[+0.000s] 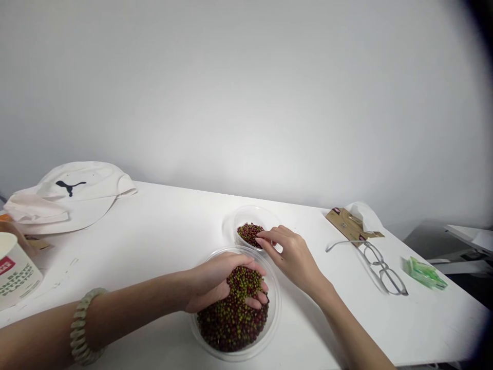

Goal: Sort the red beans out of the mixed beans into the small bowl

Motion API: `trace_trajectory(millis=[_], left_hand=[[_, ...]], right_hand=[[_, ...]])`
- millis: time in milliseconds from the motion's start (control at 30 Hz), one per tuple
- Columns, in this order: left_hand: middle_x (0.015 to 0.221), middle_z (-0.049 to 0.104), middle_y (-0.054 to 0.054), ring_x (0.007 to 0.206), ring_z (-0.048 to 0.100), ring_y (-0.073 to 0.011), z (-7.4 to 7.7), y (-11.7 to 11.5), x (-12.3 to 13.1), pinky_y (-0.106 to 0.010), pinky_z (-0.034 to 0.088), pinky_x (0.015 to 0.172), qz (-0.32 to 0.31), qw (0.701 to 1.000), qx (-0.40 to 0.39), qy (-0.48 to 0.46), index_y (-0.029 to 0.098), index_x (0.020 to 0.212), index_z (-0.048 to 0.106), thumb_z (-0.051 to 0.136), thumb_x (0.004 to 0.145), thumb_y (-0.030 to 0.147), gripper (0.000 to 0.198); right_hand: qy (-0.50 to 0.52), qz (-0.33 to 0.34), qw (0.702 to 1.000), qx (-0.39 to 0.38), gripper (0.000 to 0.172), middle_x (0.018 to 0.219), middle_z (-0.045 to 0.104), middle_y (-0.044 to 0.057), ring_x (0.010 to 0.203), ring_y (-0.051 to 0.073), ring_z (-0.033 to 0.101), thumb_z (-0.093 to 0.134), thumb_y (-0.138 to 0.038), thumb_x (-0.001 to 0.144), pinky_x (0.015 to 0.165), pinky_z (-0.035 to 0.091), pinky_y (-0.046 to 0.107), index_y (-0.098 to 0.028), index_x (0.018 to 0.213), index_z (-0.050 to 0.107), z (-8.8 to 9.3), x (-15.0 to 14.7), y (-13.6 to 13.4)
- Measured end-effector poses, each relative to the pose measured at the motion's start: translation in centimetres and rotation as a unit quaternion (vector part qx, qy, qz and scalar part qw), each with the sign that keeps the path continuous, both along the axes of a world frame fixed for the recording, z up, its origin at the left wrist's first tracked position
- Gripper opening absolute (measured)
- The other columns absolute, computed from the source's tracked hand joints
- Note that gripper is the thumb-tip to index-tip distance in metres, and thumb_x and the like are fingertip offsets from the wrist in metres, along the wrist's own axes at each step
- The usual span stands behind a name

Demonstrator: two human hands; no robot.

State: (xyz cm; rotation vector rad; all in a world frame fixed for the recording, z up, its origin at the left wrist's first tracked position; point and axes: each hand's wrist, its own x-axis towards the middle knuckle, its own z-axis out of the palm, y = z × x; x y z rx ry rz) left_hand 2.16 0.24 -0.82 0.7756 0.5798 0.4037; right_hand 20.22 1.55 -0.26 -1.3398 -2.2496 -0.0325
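Note:
Cupped palm up, my left hand (pixel 219 281) holds a handful of mixed mung and adzuki beans (pixel 244 285), its fingers curled around them. It rests low in the large clear plastic bowl (pixel 274 324), where many more red and green beans (pixel 231 326) lie. Thumb and fingertips of my right hand (pixel 288 254) are pinched together at the near right rim of a smaller clear bowl (pixel 252 209). Whatever sits in that pinch is too small to make out. Mostly dark red beans with some green (pixel 249 232) fill the bottom of the smaller bowl.
A white cap (pixel 87 182) and a paper cup (pixel 17 270) stand on the left of the white table (pixel 173 221). To the right lie glasses (pixel 385 267), a brown cardboard package (pixel 346 223) and a green plastic packet (pixel 425 272). A plain wall (pixel 246 103) rises behind.

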Motion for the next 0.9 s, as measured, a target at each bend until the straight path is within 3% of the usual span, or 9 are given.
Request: trace_trajectory(millis=[900], left_hand=[[0.088,0.059,-0.009,0.083,0.055,-0.0178,0.11,0.1,0.13,-0.03,0.042,0.079,-0.015,1.0,0.005,0.003,0.01,0.088,0.059,0.051,0.074,0.029,0.025]], right_hand=[[-0.001,0.006,1.0,-0.031,0.018,0.075,0.06,0.001,0.07,0.016,0.051,0.043,-0.026,0.088,0.062,0.038,0.028,-0.023,0.088,0.061,-0.05,-0.04,-0.07]])
